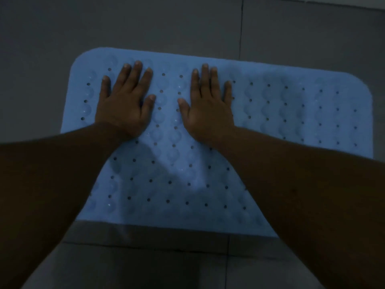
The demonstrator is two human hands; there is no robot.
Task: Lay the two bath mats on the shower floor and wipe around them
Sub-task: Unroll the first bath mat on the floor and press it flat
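1. Underneath, the dim grey tiled shower floor (187,24) fills the view.
2. The pale blue perforated rubber bath mat (291,113) lies flat, long axis running 9 to 3 o'clock.
3. The left hand (123,107) and right hand (210,113) press flat on it, fingers straight towards 12 o'clock.

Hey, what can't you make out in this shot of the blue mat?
Head view only:
- Blue bath mat: near corners hidden under both forearms.
- Second mat and wiping cloth: not in frame.
- Mat under left hand and right hand: covered by flat palms.
- Floor tiles: too dim to judge wetness.
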